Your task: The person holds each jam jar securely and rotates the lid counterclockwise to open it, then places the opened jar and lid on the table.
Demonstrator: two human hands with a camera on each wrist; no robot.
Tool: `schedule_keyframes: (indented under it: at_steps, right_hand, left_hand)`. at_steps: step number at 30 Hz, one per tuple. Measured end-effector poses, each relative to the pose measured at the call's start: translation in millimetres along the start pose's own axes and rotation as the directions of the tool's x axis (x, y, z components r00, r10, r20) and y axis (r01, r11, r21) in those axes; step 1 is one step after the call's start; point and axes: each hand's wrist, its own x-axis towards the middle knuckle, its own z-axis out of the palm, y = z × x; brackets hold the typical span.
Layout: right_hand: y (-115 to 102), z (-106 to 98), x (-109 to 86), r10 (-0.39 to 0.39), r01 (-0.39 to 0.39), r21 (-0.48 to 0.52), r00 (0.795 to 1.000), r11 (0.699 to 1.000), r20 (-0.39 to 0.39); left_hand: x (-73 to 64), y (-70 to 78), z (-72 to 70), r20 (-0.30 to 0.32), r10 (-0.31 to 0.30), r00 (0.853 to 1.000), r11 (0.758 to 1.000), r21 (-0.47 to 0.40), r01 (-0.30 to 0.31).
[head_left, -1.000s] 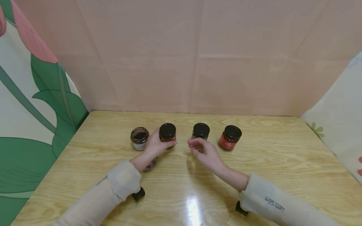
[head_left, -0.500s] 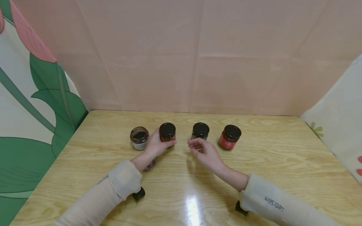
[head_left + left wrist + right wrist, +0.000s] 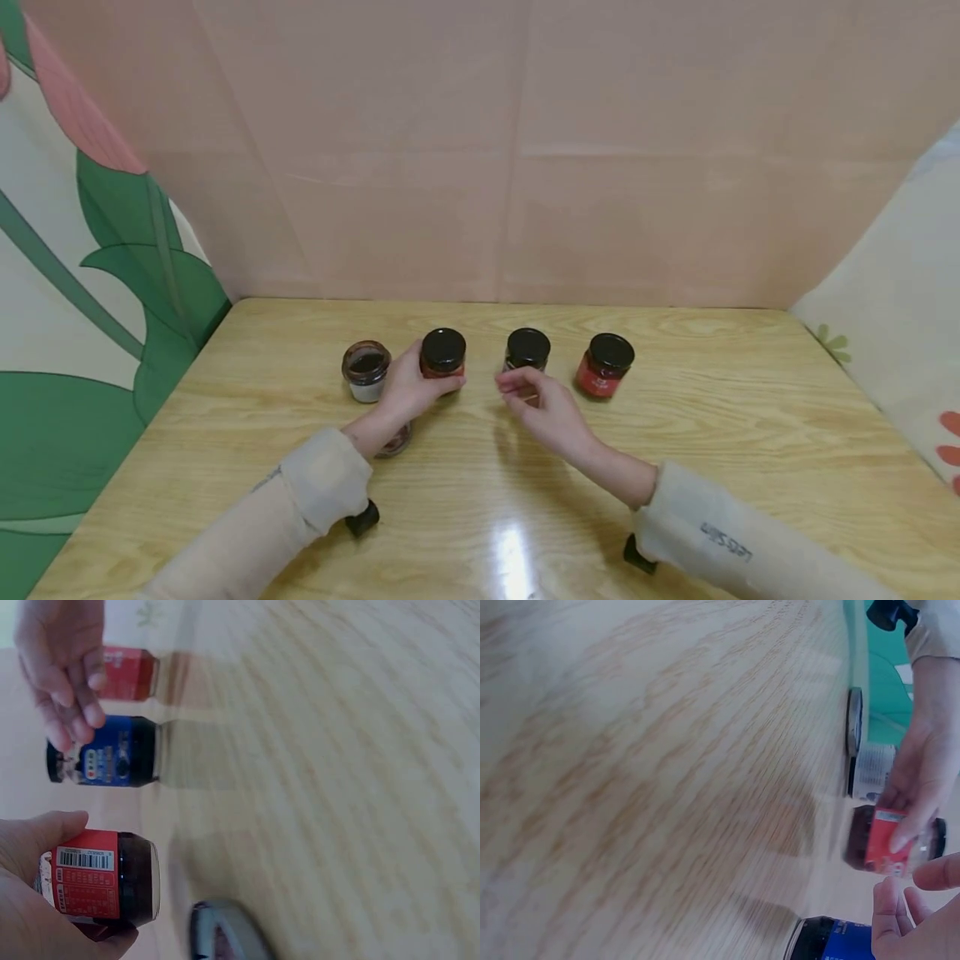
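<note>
Head view: left hand (image 3: 408, 387) grips red jar (image 3: 443, 353), left of centre near table's (image 3: 735, 417) far edge. Right hand (image 3: 546, 410) holds nothing, fingers loosely bent, covering most of the blue jar's (image 3: 528, 347) front. Open jar (image 3: 367, 377) toward the far left corner, right side partly behind left hand; loose lid (image 3: 395, 440) partly under left wrist. Second red jar (image 3: 604, 365) farthest right, label too small to read. Right sleeve (image 3: 731, 529) reads roughly "LetsSlim"; left sleeve (image 3: 277, 517) print illegible.

Left wrist view: barcode (image 3: 85, 859) on held jar's label, fine print unreadable. Lid cut off at bottom.

Right wrist view: blue jar cut off at bottom.
</note>
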Motion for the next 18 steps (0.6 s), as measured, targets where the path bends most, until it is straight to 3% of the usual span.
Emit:
schedule_keyframes:
  at_steps: [9,18]
  right_hand:
    - [1.0,0.1,0.6,0.0,0.0,0.005,1.0,1.0,-0.007]
    - [-1.7,3.5,1.5,-0.004,0.004,0.021,1.0,1.0,-0.009]
  left_hand:
    - [-2.6,14.2,-8.2,0.01,0.018,1.0,1.0,-0.02,-0.018]
    - [-7.2,13.0,-11.3,0.023,0.021,1.0,1.0,-0.017,-0.021]
